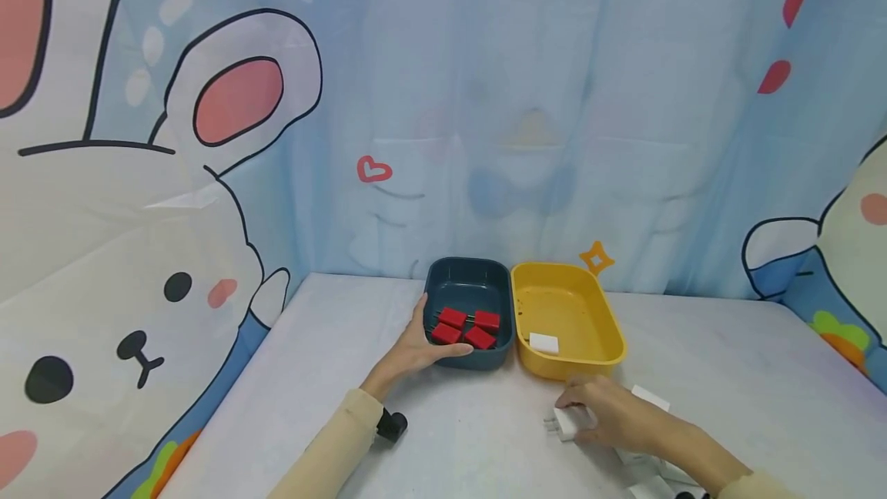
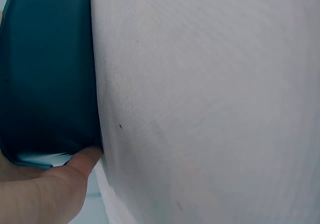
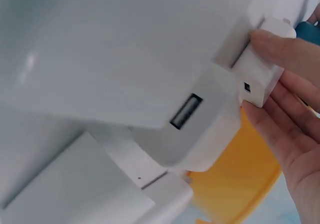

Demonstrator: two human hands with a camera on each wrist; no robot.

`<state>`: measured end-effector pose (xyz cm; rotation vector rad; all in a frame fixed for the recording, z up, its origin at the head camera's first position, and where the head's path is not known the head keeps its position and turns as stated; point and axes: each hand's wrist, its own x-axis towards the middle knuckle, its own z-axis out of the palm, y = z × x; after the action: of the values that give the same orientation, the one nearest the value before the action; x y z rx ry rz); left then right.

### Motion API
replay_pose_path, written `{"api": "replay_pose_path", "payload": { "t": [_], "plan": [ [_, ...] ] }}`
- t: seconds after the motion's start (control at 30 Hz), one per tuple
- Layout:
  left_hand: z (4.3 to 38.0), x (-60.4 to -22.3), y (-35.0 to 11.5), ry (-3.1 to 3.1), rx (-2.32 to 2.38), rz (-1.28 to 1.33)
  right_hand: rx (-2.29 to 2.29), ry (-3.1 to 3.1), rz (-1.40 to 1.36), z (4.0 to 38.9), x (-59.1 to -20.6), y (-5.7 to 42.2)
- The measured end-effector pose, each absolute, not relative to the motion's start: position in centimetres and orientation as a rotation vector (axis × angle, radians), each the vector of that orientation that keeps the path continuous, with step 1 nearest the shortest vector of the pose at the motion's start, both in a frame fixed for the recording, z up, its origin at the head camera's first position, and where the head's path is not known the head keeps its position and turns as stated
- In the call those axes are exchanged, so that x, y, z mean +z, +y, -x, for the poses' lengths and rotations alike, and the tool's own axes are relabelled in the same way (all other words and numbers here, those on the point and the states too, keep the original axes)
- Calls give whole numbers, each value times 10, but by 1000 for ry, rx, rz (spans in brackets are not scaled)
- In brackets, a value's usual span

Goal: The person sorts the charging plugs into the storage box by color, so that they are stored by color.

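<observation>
My left hand [image 1: 413,346] rests against the front left corner of a dark teal bin [image 1: 502,356]. Its fingers run along the left side and the thumb lies along the front; the left wrist view has fingers [image 2: 85,161] right at the bin's lower edge. Several red blocks with metal pins [image 1: 453,317] lie in that bin. My right hand [image 1: 610,412] pinches a white plug charger [image 1: 570,423] in front of a yellow bin [image 1: 603,356], its prongs pointing left. In the right wrist view this charger [image 3: 261,67] shows a small dark port between thumb and fingers.
Inside the yellow bin lies one white block [image 1: 543,343]. More white chargers [image 1: 651,399] are piled beneath and beside my right forearm; one charger [image 3: 200,119] shows a USB slot. A patterned curtain [image 1: 443,98] hangs behind the white table [image 1: 471,437].
</observation>
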<state>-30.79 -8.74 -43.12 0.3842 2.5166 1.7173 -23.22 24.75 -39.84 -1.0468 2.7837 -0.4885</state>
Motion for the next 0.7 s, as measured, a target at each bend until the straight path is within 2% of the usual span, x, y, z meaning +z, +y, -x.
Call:
{"api": "replay_pose_path", "payload": {
  "t": [0.2,0.4,0.7],
  "plan": [
    [307,-431,-87,2519,1712,-381,-547,2814,1173,227,-371,248],
    [309,-429,-89,2531,1701,-376,-645,3045,1333,248,-344,257],
    [308,-431,-88,2522,1714,-406,-618,3270,1073,289,-334,261]
  ]
}}
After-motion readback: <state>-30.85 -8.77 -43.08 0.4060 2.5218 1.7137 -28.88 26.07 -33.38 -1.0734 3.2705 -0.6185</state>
